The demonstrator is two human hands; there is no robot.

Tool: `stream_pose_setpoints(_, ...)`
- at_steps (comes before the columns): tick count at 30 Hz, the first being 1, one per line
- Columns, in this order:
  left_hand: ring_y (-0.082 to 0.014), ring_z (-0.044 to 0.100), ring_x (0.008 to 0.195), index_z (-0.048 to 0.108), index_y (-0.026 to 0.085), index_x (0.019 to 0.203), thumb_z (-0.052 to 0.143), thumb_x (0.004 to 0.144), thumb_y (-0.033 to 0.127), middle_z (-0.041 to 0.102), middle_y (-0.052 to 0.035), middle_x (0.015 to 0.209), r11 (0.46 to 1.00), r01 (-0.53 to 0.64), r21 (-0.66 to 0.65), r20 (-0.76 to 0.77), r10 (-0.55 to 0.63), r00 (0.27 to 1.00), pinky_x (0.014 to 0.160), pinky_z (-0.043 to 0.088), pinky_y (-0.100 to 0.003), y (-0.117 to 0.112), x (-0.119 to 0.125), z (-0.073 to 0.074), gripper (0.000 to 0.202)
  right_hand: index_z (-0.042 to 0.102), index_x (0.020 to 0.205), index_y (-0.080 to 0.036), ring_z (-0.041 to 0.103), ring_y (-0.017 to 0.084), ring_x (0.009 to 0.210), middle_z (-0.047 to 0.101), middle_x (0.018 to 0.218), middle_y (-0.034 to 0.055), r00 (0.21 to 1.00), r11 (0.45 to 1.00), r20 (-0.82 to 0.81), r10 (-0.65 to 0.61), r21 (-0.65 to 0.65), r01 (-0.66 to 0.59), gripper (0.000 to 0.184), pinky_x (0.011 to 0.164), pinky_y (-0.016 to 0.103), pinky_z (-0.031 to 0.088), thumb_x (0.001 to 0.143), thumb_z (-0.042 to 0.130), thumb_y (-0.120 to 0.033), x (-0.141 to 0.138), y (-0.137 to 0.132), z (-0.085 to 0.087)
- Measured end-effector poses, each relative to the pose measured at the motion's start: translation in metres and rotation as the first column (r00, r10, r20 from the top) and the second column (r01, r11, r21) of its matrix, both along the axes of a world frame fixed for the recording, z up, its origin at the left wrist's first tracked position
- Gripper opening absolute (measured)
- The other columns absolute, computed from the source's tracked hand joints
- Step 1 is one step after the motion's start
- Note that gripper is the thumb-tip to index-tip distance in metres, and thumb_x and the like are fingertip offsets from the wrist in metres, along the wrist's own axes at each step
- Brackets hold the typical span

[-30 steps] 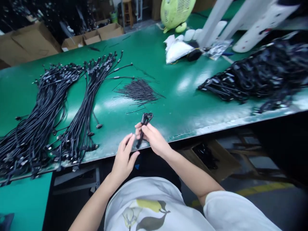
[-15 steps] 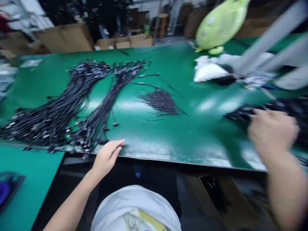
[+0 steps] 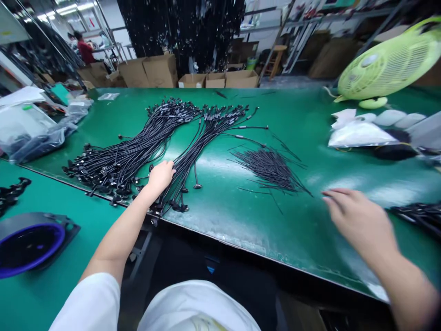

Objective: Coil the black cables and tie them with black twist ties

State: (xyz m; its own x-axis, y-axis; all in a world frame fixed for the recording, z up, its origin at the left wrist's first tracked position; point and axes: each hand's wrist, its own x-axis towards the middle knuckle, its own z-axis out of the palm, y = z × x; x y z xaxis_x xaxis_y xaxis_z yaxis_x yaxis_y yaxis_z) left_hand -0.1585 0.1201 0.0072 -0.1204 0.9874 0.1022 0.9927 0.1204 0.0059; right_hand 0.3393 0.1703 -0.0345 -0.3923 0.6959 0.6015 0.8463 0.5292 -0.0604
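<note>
My left hand (image 3: 161, 178) reaches onto the narrower bundle of black cables (image 3: 193, 154), its fingers closed over the cables at the bundle's left edge; the fingertips are partly hidden. The cables have small connectors at both ends. Beside it lies a wider bundle of the same black cables (image 3: 138, 142). My right hand (image 3: 360, 220) hovers over the green table, slightly blurred, fingers loosely bent and thumb apart, with nothing visible in it. Just left of it is a loose pile of thin black strips, like cable ties (image 3: 268, 168).
A green table (image 3: 220, 207) spans the view. At right are a light-green fan (image 3: 389, 64), white plastic bags (image 3: 361, 133) and a dark pile (image 3: 420, 216). A purple-rimmed round device (image 3: 31, 243) sits lower left. Cardboard boxes (image 3: 158, 71) and a seated person (image 3: 86, 48) are behind.
My left hand has moved from the table's front edge up onto the narrower cable bundle. My right hand has left the dark pile and moved left. The view has swung left.
</note>
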Motion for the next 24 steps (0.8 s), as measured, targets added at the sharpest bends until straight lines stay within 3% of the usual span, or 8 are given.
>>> stream_pose_setpoints(6,-0.0244,0.059,0.097,0.061,0.018,0.097,0.049,0.091,0.024,0.061,-0.0103,0.102,0.978,0.074,0.193,0.184,-0.11,0.977,0.084,0.045,-0.034,0.001,-0.007,0.002,0.015,0.067,0.097,-0.018,0.065,0.022,0.085,0.068,0.103,0.0094,0.965,0.95,0.102,0.243,-0.226,-0.216,0.029,0.075,0.035,0.051,0.097,0.04,-0.028,-0.101,-0.005,0.021)
stream_pose_setpoints(10,-0.0203,0.059,0.086,0.06,0.019,0.088,0.049,0.09,0.026,0.061,-0.0067,0.095,0.949,0.041,0.313,0.424,-0.178,0.888,0.082,0.045,-0.033,-0.015,0.008,0.019,0.014,0.063,0.114,-0.018,0.064,0.022,0.093,0.064,0.115,0.0099,0.918,0.883,0.064,0.392,-0.306,-0.356,0.028,0.079,0.035,0.053,0.097,0.042,-0.025,-0.174,-0.016,0.042)
stream_pose_setpoints(12,-0.0149,0.057,0.07,0.058,0.019,0.092,0.047,0.091,0.03,0.059,-0.0028,0.086,0.963,0.061,0.262,0.637,-0.22,0.738,0.072,0.045,-0.029,-0.033,0.026,0.036,0.015,0.051,0.131,-0.018,0.062,0.023,0.101,0.055,0.129,0.0122,0.892,0.859,0.013,0.452,-0.277,-0.431,0.037,0.08,0.035,0.053,0.095,0.046,-0.024,-0.211,-0.023,0.051)
stream_pose_setpoints(15,-0.0088,0.045,0.051,0.056,0.02,0.099,0.046,0.093,0.034,0.055,0.0026,0.071,0.958,0.28,0.061,0.895,-0.177,0.41,0.055,0.04,-0.024,-0.077,0.048,0.062,0.018,0.046,0.135,-0.019,0.059,0.021,0.103,0.048,0.135,0.0134,0.856,0.838,0.012,0.517,-0.211,-0.504,0.042,0.08,0.033,0.052,0.093,0.049,-0.02,-0.255,-0.018,0.063)
stream_pose_setpoints(17,-0.0058,0.038,0.045,0.056,0.018,0.099,0.05,0.091,0.037,0.054,0.0031,0.069,0.936,0.351,-0.019,0.966,-0.074,0.249,0.047,0.033,-0.021,-0.108,0.046,0.072,0.021,0.058,0.118,-0.016,0.058,0.02,0.098,0.055,0.125,0.0125,0.866,0.86,0.084,0.493,-0.198,-0.47,0.028,0.08,0.031,0.049,0.093,0.046,-0.014,-0.266,0.005,0.074)
stream_pose_setpoints(19,-0.0038,0.032,0.043,0.056,0.017,0.101,0.056,0.088,0.04,0.054,0.0028,0.07,0.959,0.28,-0.034,0.99,-0.007,0.144,0.044,0.028,-0.021,-0.133,0.029,0.072,0.026,0.064,0.101,-0.011,0.057,0.019,0.095,0.061,0.112,0.0136,0.936,0.935,0.104,0.336,-0.16,-0.318,0.024,0.08,0.03,0.046,0.093,0.041,-0.009,-0.257,0.039,0.09)
stream_pose_setpoints(21,-0.0042,0.033,0.044,0.057,0.017,0.104,0.058,0.088,0.04,0.052,0.0039,0.066,0.99,0.139,-0.035,0.992,0.018,0.121,0.045,0.029,-0.021,-0.148,0.005,0.064,0.028,0.064,0.099,-0.005,0.056,0.019,0.095,0.062,0.105,0.0166,0.996,0.993,0.007,0.093,-0.073,-0.093,0.029,0.081,0.03,0.042,0.096,0.035,-0.01,-0.234,0.073,0.111)
stream_pose_setpoints(24,-0.008,0.047,0.055,0.059,0.016,0.096,0.06,0.087,0.035,0.052,0.0038,0.061,0.999,0.007,-0.037,0.985,0.036,0.171,0.057,0.04,-0.021,-0.153,-0.02,0.045,0.021,0.066,0.103,-0.005,0.053,0.023,0.106,0.062,0.109,0.0177,0.997,0.997,0.007,0.081,0.018,-0.081,0.037,0.09,0.036,0.036,0.1,0.034,-0.024,-0.196,0.093,0.141)
